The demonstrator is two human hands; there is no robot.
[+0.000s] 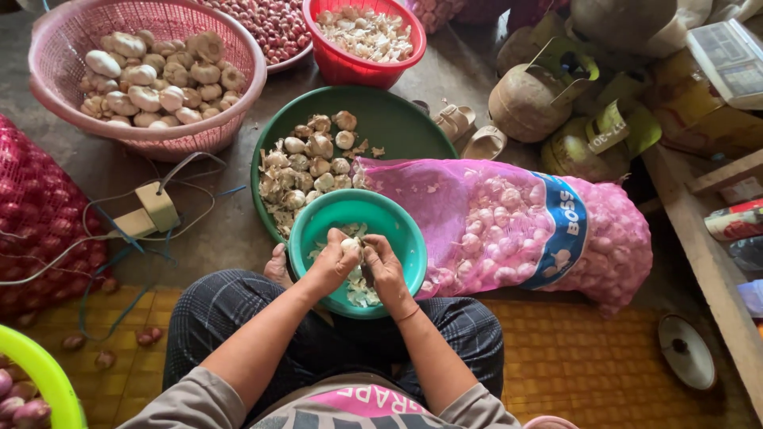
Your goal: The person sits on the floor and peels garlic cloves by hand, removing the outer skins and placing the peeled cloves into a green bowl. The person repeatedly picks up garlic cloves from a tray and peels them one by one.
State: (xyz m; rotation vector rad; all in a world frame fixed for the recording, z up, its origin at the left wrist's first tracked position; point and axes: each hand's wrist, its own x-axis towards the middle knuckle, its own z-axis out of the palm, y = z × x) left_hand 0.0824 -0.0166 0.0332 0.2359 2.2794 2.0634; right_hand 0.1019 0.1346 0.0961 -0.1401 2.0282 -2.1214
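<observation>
Both my hands meet over a small teal bowl (397, 226) that holds garlic skins and bits. My left hand (330, 262) and my right hand (385, 266) grip one white garlic bulb (350, 245) between their fingers, just above the bowl. Behind it a large dark green basin (397, 123) holds several garlic bulbs (314, 163) with loose papery skins. A pink mesh sack (509, 226) full of garlic lies on its side to the right, touching both bowls.
A pink basket (60, 48) of garlic bulbs stands far left, a red bowl (358, 67) of cloves at the top. A red mesh sack (36, 214) lies left. A power adapter (155, 206) with cables is on the floor. Round gourd-like containers (524, 99) stand right.
</observation>
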